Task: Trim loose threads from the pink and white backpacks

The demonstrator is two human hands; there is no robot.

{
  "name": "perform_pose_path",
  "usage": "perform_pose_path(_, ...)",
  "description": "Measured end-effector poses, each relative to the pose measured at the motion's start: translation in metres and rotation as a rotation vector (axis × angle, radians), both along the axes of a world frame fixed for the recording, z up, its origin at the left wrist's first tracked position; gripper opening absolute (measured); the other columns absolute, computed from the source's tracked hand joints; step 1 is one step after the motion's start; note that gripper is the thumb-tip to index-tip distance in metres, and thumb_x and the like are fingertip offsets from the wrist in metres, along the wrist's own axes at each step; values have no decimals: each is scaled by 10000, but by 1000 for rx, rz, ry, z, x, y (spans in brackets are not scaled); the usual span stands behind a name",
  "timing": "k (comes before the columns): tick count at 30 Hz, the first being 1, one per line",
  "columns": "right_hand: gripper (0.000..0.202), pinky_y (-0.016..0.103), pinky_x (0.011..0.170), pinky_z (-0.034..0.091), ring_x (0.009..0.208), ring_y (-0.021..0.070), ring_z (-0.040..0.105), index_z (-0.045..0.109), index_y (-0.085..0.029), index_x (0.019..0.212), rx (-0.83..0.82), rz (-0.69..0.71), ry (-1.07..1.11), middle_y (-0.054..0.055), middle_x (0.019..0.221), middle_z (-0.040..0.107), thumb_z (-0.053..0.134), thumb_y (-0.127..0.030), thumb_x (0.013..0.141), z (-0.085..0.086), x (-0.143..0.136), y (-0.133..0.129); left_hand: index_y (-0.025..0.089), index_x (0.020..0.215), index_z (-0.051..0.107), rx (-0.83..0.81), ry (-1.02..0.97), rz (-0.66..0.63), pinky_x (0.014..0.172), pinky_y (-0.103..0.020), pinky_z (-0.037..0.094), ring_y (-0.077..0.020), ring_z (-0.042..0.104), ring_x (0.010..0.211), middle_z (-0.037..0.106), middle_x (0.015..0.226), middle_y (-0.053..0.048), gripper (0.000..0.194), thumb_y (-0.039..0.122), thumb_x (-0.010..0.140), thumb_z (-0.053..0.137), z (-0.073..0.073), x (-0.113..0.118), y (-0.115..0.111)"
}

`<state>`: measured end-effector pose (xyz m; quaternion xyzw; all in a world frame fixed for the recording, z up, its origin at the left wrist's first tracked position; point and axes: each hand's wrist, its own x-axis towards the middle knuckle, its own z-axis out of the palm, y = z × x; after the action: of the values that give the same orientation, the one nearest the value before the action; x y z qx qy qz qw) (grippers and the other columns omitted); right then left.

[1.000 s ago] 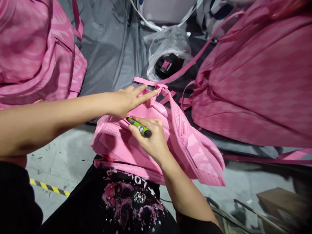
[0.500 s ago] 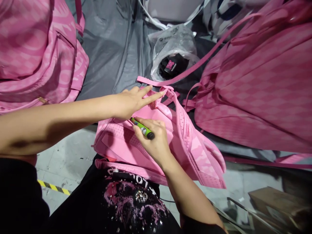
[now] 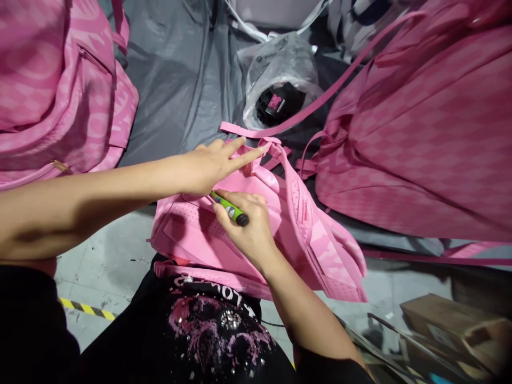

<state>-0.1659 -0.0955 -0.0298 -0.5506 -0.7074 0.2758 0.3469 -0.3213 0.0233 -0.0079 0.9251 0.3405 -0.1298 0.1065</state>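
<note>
A pink backpack [image 3: 192, 240] lies tilted across my lap at the table edge, with its perforated padding and straps facing up. My left hand [image 3: 210, 165] rests on its upper part, fingers stretched out and spread; the thumb is hidden. Close beside it, my right hand [image 3: 250, 221] grips a slim green printed pen-like tool [image 3: 230, 209] with a black end. The tool's far tip points under my left hand, where I cannot make it out. A pink shoulder strap [image 3: 302, 208] runs along the bag's right side.
Pink checkered backpacks stand at the left [image 3: 92, 101] and the right [image 3: 432, 133]. A clear plastic bag [image 3: 280, 58] holding black items lies behind my hands on the grey cover [image 3: 172, 69]. One long pink strap [image 3: 340, 80] crosses there. Cardboard boxes [image 3: 444, 320] sit low at right.
The whole view has shifted slightly, so things appear a little further left and up. Both hands keep nearly the same pose on the backpack, and the green tool stays in my right hand.
</note>
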Motion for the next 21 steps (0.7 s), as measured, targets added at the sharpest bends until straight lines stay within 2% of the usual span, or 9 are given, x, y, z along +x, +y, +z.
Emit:
perform_pose_path(2,244,431,896,465,928,229,734,765,-216,1102,-13,38,11,53,1035,797,631,-316,924,0,-1,1,384,1519,-329,5,-13,-6,1084,-511,383,-412,337,1422,-37,1716,-135,1242,228,802,673,4,0,-1)
perform_pose_path(6,248,449,879,464,907,245,739,768,-198,1091,7,-36,-35,74,1021,798,630,-316,922,0,-1,1,389,1550,-272,-28,4,-1,1062,-497,410,-404,359,1409,20,1715,-135,1212,202,802,664,17,1,-5)
perform_pose_path(8,249,437,879,469,931,238,741,764,-197,1104,-4,12,18,65,1049,796,630,-310,927,-1,-2,1,381,1570,-232,-39,23,11,1048,-494,424,-406,371,1400,44,1711,-149,1196,197,802,667,21,2,-6)
perform_pose_path(10,238,429,888,469,935,228,744,763,-203,1101,-16,44,55,52,1062,795,637,-300,925,-1,-2,1,374,1579,-213,-33,20,13,1038,-490,433,-403,382,1390,60,1706,-160,1187,196,804,669,23,3,-6)
perform_pose_path(13,240,446,893,463,929,240,743,763,-203,1099,-11,-22,16,61,1056,795,638,-300,919,-1,-1,2,375,1580,-211,-34,15,5,1038,-495,433,-401,389,1384,64,1704,-165,1185,197,808,670,24,4,-6)
perform_pose_path(16,224,445,896,466,932,240,744,767,-212,1082,-37,13,27,53,1055,795,641,-298,917,-1,0,2,373,1583,-205,-44,35,19,1039,-492,430,-407,371,1399,58,1705,-169,1175,216,822,677,25,5,-7)
perform_pose_path(21,224,449,886,461,931,244,746,765,-180,1085,-2,-7,62,64,1049,796,654,-271,914,-1,1,2,378,1574,-224,-45,39,34,1064,-496,406,-406,361,1409,32,1711,-158,1174,229,842,681,24,5,-8)
